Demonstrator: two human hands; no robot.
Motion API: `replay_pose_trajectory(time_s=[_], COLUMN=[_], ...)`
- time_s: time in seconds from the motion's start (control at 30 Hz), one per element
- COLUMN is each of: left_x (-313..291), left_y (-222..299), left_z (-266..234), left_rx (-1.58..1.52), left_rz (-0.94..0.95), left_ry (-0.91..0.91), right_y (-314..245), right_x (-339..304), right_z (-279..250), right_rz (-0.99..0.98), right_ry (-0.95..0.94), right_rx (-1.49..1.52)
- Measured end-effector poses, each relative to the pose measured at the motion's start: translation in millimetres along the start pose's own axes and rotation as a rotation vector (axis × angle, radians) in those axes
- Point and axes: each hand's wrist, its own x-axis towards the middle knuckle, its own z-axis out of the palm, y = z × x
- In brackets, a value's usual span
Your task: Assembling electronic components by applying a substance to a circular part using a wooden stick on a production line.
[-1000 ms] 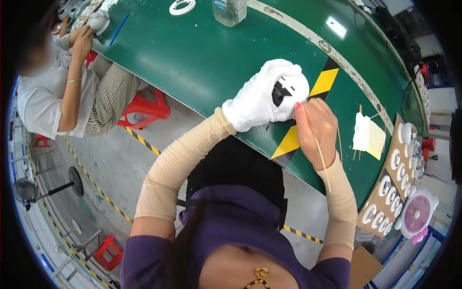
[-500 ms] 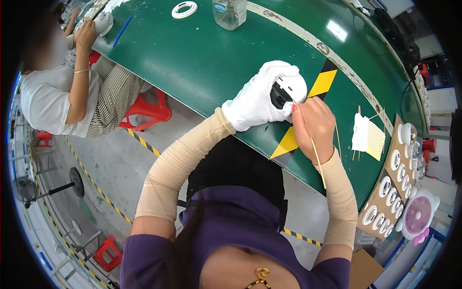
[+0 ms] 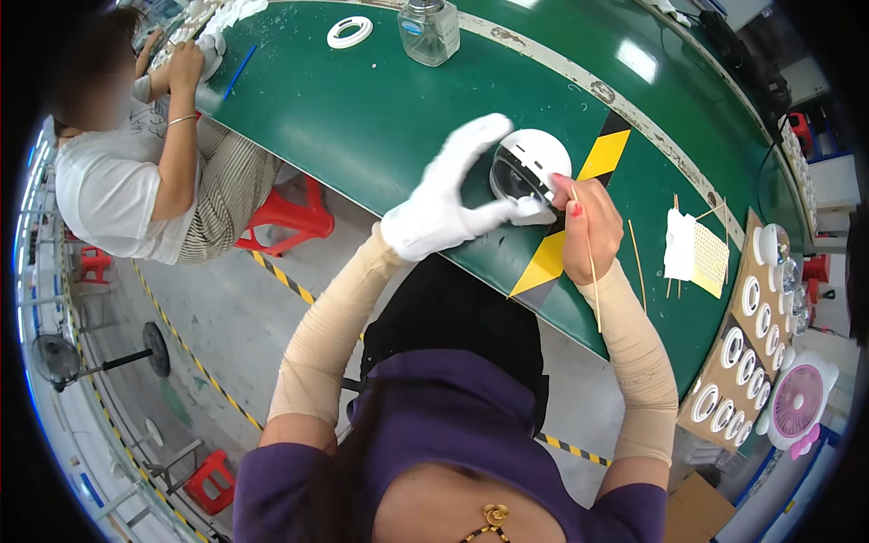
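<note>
A round white housing with a glossy black window (image 3: 541, 152) stands tilted over the green table, between my hands. My left hand (image 3: 444, 199), in a white glove, is spread on its left side. The fingers are apart and the thumb reaches under the housing's lower edge; whether it touches cannot be told. My bare right hand (image 3: 593, 231) is closed round a thin wooden stick (image 3: 594, 281), which slants down toward my forearm. Its fingertips are at the housing's right edge and seem to touch it. The stick's upper tip is hard to make out there.
Another thin stick (image 3: 638, 267) lies right of my hand. Beyond it are a white cloth (image 3: 679, 242), a yellow dotted sheet (image 3: 711, 258) and a board of white rings (image 3: 735, 339). A clear jar (image 3: 429, 36) and a white ring (image 3: 349, 33) stand farther off. A co-worker (image 3: 127, 181) sits left.
My left hand has let go of the housing, opened and drawn left. The housing has turned, showing more of its black window. My right hand still holds the stick, slightly lower.
</note>
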Motion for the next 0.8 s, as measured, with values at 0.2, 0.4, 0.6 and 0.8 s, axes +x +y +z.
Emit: replay_pose_trajectory(time_s=[0.2,0.4,0.6,0.8], left_x=[-3.2,16.0,19.0,22.7], left_y=[24.6,33.3,41.9,37.7], left_z=[-1.1,13.0,13.6,15.8], left_rx=[0.184,0.474,0.765,0.834], left_rz=[-0.017,0.187,0.382,0.416], left_ry=[0.142,0.094,0.003,-0.040], right_y=[-1.9,-2.4,0.4,-2.1], right_x=[-8.4,-9.3,-10.5,-7.8], right_z=[1.4,1.6,1.8,-1.6], right_rz=[0.012,0.009,-0.009,-0.023], right_ry=[0.016,0.031,0.069,0.067], right_rx=[0.087,0.117,0.123,0.115])
